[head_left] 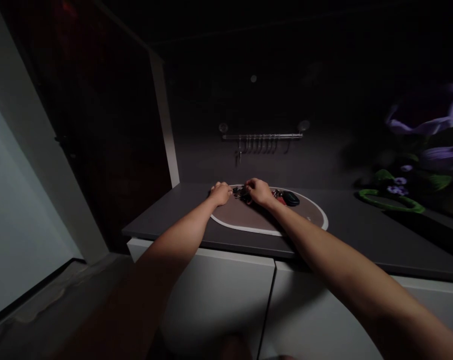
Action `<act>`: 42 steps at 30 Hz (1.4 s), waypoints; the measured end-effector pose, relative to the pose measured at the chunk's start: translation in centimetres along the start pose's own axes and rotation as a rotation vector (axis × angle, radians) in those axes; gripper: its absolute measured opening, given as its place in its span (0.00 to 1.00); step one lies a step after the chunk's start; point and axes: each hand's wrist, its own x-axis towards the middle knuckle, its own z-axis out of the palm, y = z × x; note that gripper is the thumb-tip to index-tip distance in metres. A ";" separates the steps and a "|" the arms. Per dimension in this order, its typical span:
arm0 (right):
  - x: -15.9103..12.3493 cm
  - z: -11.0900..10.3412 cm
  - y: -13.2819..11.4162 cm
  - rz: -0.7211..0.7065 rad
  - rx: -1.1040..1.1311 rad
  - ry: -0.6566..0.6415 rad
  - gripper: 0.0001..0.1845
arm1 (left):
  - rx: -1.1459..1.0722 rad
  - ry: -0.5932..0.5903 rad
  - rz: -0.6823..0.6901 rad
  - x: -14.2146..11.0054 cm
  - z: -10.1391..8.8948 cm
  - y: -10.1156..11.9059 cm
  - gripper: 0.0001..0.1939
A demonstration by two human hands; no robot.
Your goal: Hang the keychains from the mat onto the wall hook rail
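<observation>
An oval brown mat (pixel 245 220) with a white rim lies on the dark counter. On it is a row of keys (pixel 238 194) with metal rings; poor light blurs their details. My right hand (pixel 260 191) is over the keys, its fingers drawn together in a pinch on them. To the left, my left hand (pixel 221 193) rests at the mat's left edge, palm down, fingers loosely spread beside the keys. Right of my right hand sit a black oval key fob (pixel 291 198) and a small red piece (pixel 281 201), partly hidden by the wrist.
A clear rail (pixel 264 136) with several hooks is fixed to the back wall; a single key (pixel 240 156) hangs at its left. Purple flowers (pixel 432 135) with a green ring-shaped base (pixel 391 201) stand at right. White cabinet doors (pixel 218 295) lie below the counter (pixel 154 212).
</observation>
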 end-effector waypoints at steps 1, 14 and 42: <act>0.1 0.1 0.0 -0.002 -0.008 -0.004 0.11 | 0.005 0.011 -0.001 0.0 0.0 0.0 0.13; 0.5 0.6 -0.2 -0.020 -0.055 -0.041 0.11 | 0.007 0.039 -0.039 0.1 -0.3 0.2 0.08; 0.3 0.4 -0.6 -0.119 0.208 -0.002 0.14 | -0.101 0.356 0.136 -0.8 -3.5 0.6 0.11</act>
